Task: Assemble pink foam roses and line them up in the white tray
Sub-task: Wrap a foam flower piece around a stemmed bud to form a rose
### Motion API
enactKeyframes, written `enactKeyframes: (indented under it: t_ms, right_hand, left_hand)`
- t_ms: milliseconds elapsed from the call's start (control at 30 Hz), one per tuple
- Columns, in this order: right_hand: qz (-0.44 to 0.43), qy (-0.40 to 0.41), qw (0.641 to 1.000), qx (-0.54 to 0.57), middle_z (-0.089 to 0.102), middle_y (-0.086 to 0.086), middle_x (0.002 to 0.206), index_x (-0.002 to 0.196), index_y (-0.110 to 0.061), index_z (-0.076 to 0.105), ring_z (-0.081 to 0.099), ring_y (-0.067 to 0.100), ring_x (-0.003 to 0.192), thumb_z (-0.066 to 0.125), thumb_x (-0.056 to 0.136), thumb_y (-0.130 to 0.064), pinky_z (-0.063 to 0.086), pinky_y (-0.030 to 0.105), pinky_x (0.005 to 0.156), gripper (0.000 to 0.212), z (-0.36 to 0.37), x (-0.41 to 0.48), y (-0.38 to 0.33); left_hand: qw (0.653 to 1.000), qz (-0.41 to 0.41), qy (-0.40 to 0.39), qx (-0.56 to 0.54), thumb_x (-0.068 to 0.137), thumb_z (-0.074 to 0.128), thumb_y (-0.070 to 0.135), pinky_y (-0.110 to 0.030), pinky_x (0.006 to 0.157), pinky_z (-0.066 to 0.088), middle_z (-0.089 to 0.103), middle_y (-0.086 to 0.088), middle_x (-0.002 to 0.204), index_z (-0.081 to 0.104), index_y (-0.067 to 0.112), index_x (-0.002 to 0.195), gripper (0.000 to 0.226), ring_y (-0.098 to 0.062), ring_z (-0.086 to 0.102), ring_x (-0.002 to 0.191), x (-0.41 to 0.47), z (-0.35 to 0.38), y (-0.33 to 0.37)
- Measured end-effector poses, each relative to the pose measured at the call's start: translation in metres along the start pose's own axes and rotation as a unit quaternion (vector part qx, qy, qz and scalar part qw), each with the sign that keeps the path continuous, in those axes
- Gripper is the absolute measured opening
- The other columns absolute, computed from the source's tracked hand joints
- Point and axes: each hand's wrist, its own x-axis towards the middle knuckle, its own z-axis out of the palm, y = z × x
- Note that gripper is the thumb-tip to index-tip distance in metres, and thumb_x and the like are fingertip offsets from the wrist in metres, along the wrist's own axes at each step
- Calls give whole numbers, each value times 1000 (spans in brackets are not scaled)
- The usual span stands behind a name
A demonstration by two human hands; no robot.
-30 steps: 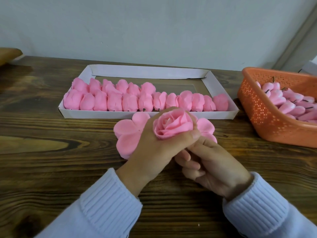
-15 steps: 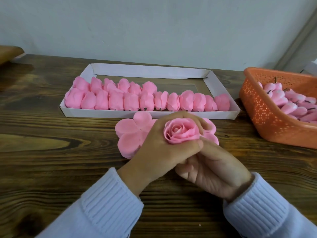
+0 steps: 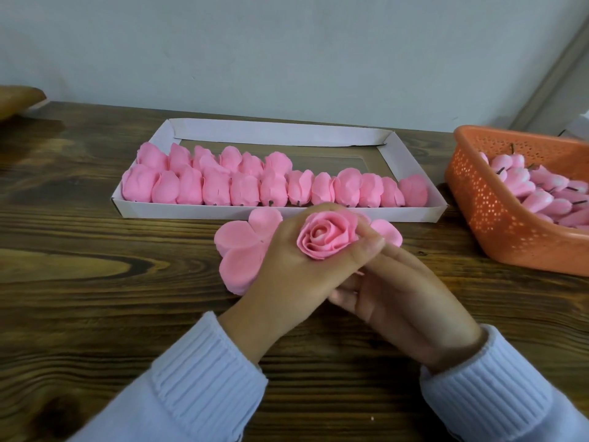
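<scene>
The left hand (image 3: 296, 272) has the rose (image 3: 328, 237) in its grip, curled round the base, above the counter (image 3: 95, 298) just before the white tray (image 3: 277, 132). The right hand (image 3: 404, 298) reaches beneath (its grip hidden). A second ago the bloom tilted away; now it faces up.

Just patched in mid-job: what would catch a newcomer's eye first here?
A pink rose, cupped in the left hand at centre, with the right hand close against it. Just behind, a white tray holds a full near row of roses and a shorter row behind. An orange basket of pink buds stands at the right edge.
</scene>
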Motion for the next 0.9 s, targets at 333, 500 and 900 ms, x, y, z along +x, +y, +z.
enactKeyframes:
  t_ms: [333,500,900]
  right_hand:
    - [-410,104,824,-377,62,1,98,93,-19,61,60,15,90,51,90,-10,48,25,67,13,-5,-7,-5]
    - [-435,110,757,-474,57,0,110,92,-28,60,57,17,110,54,90,-11,50,31,76,18,-5,-6,-4]
    - [-355,69,812,-459,54,6,126,110,-24,60,53,23,122,54,88,-17,49,44,91,25,-8,-3,-4]
  left_hand:
    - [999,2,-7,38,66,78,13,-24,64,52,61,6,76,55,15,84,29,-9,61,71,3,-1,-2]
    - [999,-35,-36,7,69,74,5,-25,57,54,64,11,82,55,25,93,37,-6,63,70,1,2,-5]
    - [998,-24,-54,-21,71,60,-8,-15,65,52,65,13,87,56,21,106,46,-1,63,77,2,1,-8]
